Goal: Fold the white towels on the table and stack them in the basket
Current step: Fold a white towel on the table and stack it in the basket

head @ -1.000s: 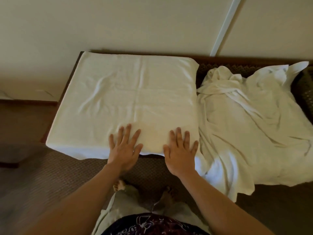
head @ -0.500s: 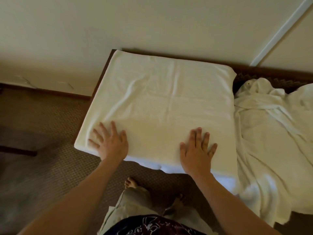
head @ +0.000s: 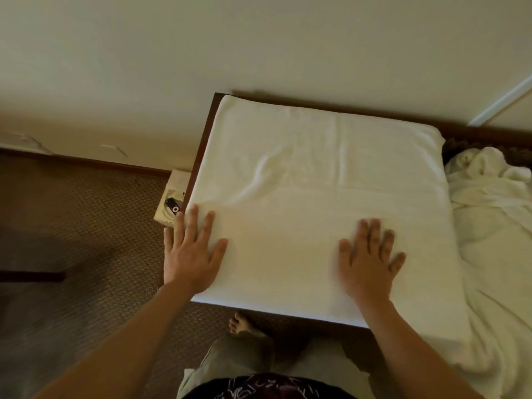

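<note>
Nearest the camera, the left hand (head: 191, 251) is laid flat with its fingers straight and spread wide over the near left corner of the folded towel (head: 319, 203), partly overhanging the edge of the table (head: 205, 142); nothing is gripped, and the corner is apparently being pressed down so that the layers lie squared. The right hand (head: 367, 262) is likewise held open and flat, palm down, on the near right part of the same towel, probably to smooth the cloth and keep the fold from springing apart. The towel is spread as a broad rectangle over most of the table, with a shallow ridge and some creases left across its middle, so further flattening or another fold is judged to be needed before stacking. To the right, touching the folded towel, a loose heap of white towels (head: 495, 226) is left crumpled and hanging over the near edge, not yet folded. Beyond the heap only a dark woven patch is seen; whether it belongs to the basket cannot be told. On the floor to the left, a small pale box (head: 172, 203) is set against the table.
</note>
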A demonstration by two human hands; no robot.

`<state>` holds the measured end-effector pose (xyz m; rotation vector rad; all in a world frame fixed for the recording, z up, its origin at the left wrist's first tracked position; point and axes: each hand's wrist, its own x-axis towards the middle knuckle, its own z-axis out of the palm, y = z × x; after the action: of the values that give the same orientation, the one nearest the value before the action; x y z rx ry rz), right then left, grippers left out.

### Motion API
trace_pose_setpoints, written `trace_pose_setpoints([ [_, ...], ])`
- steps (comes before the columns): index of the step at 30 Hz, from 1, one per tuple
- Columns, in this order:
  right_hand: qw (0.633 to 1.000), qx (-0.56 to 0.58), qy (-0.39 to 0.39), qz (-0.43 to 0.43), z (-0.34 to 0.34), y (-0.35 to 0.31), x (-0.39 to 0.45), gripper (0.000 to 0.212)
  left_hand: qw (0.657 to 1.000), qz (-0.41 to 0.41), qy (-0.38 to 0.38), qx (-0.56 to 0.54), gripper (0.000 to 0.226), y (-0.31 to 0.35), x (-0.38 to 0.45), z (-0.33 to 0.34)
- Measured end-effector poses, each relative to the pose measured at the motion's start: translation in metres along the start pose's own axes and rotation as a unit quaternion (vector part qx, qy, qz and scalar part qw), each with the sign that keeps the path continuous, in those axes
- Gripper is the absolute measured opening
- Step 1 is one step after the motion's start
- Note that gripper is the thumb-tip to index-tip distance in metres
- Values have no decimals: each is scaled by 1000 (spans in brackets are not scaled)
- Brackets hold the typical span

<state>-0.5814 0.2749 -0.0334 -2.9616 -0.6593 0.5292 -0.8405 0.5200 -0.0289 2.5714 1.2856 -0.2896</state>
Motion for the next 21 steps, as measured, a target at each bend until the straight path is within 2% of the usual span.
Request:
trace_pose_setpoints([
  [2,999,13,3,35,-2,-3,0,69,999,-36,8,-14,76,2,0,-1],
  [4,999,16,2,38,-1,-16,-1,70,999,-35,28,-19,74,20,11,-6],
  [9,996,-24,-32,-76,1,-61,12,79,989,149,-1,-14,68,112,59,-13],
  [12,988,-44,-27,-148,-9,-69,43,74,984,180,-7,9,68,140,101,-17],
  [14,984,-61,-18,-167,-19,-64,71,70,986,162,-11,26,69,133,134,-22],
  [16,990,-64,-1,-125,-32,-48,109,66,993,116,0,28,74,116,168,-30],
  [19,998,-55,11,-35,-54,-23,168,67,1000,-23,12,3,79,98,212,-45],
  [21,998,-57,16,-22,-65,-21,199,69,995,-93,18,-21,77,111,233,-55],
])
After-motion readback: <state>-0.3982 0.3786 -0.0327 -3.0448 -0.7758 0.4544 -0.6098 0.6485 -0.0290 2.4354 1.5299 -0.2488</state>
